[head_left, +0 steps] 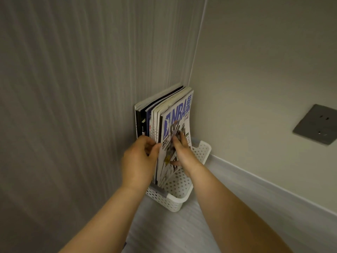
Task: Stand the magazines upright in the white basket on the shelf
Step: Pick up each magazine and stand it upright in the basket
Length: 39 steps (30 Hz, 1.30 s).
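Grey-brown ribbed panelling (63, 106), matt and finely streaked top to bottom, fills the left wall. Against it, tucked into the corner, a stack of glossy magazines (145, 114) stands upright in a white perforated plastic basket (173, 201), spines and page edges fanned a little at the top. The left hand (140, 157) has its fingers curled round the near edges of the stack, thumb against the front one. That front one, a thin magazine with a blue NBA cover (179, 114), bows and leans rightward off the others, its foot down inside the basket. The right hand (184, 152) lies on its cover, fingers nearly straight, pressing rather than clasping. The basket has rounded corners and rows of small round holes, and sits on a pale grey wood-grain shelf (173, 230). Further right is a smooth beige wall (255, 70), and on it a dark grey square socket plate (317, 124).
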Motion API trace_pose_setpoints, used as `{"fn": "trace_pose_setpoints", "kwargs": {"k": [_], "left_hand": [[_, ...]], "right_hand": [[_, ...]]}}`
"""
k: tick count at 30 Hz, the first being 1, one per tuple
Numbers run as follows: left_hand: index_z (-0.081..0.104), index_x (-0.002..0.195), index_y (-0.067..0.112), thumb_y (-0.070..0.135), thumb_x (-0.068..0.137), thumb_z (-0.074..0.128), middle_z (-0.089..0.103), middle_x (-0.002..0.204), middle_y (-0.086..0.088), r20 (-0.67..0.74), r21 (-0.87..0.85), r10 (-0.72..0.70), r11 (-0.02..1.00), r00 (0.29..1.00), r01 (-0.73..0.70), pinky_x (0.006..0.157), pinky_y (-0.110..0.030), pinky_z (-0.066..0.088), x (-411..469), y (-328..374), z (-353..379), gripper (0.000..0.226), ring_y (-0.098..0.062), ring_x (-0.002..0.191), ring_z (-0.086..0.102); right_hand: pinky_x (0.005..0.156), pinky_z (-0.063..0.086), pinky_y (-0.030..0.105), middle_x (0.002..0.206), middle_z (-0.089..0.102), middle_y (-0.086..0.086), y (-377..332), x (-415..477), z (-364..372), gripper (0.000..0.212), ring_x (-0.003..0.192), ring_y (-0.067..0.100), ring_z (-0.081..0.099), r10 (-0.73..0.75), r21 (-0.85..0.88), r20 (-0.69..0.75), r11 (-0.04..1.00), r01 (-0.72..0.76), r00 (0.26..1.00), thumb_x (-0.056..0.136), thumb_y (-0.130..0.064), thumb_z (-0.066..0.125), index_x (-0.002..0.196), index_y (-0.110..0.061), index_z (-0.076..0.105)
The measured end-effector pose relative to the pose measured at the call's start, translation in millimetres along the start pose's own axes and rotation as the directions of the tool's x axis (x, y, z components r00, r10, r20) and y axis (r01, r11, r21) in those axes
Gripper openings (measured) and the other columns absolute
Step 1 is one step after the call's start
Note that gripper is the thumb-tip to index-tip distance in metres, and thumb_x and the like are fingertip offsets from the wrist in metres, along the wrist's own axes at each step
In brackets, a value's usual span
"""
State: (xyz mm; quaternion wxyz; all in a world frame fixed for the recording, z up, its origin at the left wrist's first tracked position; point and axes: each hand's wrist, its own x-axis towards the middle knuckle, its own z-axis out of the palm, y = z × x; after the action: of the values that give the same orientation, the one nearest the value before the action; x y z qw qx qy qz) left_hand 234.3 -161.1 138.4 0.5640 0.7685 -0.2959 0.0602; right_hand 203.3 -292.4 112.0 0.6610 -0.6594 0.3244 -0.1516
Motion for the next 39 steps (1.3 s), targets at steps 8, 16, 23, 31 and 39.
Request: {"fn": "trace_pose_setpoints", "kwargs": {"k": [8, 16, 23, 31, 39], "left_hand": [[0.060, 0.084, 0.009, 0.022, 0.082, 0.060, 0.057, 0.073, 0.003, -0.003, 0.039, -0.019, 0.999, 1.000, 0.020, 0.065, -0.030, 0.047, -9.5, 2.4, -5.5, 0.014, -0.018, 0.070, 0.056], [0.058, 0.073, 0.020, 0.021, 0.081, 0.060, 0.060, 0.067, 0.003, 0.219, 0.098, 0.050, 0.992, 0.974, -0.073, 0.065, -0.034, 0.047, -69.4, 41.3, -6.5, 0.008, -0.026, 0.073, 0.062], [0.053, 0.072, 0.033, 0.019, 0.085, 0.055, 0.060, 0.063, 0.016, 0.524, -0.002, 0.091, 0.994, 0.847, -0.106, 0.071, -0.030, 0.049, -158.7, 83.9, 30.3, 0.019, -0.017, 0.073, 0.065], [0.045, 0.068, 0.043, 0.024, 0.088, 0.050, 0.059, 0.066, 0.018, 0.803, 0.018, 0.062, 0.992, 0.593, -0.128, 0.072, -0.025, 0.046, -286.2, 132.6, 115.9, 0.027, -0.014, 0.077, 0.063], [0.050, 0.121, 0.022, 0.021, 0.090, 0.044, 0.062, 0.111, 0.001, 0.952, 0.048, 0.020, 0.975, 0.305, -0.215, 0.082, -0.015, 0.038, -410.5, 173.0, 204.5, 0.031, -0.015, 0.106, 0.057]], "right_hand": [[0.106, 0.034, 0.042, 0.145, 0.036, 0.003, 7.0, -15.4, -10.4, 0.050, 0.131, 0.024, 0.036, -0.123, -0.100, -0.085, 0.988, 0.114, 0.989, 0.093, -0.034, 0.040, 0.140, -0.029, 0.022], [0.078, 0.038, 0.023, 0.116, 0.058, 0.012, 21.6, -77.1, -63.3, 0.030, 0.091, 0.016, 0.050, -0.178, -0.277, -0.267, 0.956, 0.101, 0.947, 0.089, -0.001, 0.036, 0.109, -0.011, 0.056], [0.059, 0.036, 0.019, 0.099, 0.056, 0.004, 82.7, -192.0, -162.2, 0.029, 0.071, 0.014, 0.050, -0.204, -0.364, -0.451, 0.931, 0.030, 0.869, 0.088, 0.003, 0.037, 0.103, -0.005, 0.061], [0.098, 0.034, 0.028, 0.122, 0.059, 0.014, 163.7, -370.8, -311.7, 0.026, 0.115, 0.028, 0.051, -0.086, -0.413, -0.766, 0.825, -0.385, 0.638, 0.087, -0.003, 0.046, 0.106, -0.008, 0.062], [0.117, 0.000, 0.047, 0.142, 0.034, 0.015, 263.2, -536.7, -383.8, 0.044, 0.135, 0.006, 0.024, 0.220, -0.434, -0.719, 0.600, -0.673, 0.659, 0.088, -0.052, 0.037, 0.130, -0.045, 0.028]]}}
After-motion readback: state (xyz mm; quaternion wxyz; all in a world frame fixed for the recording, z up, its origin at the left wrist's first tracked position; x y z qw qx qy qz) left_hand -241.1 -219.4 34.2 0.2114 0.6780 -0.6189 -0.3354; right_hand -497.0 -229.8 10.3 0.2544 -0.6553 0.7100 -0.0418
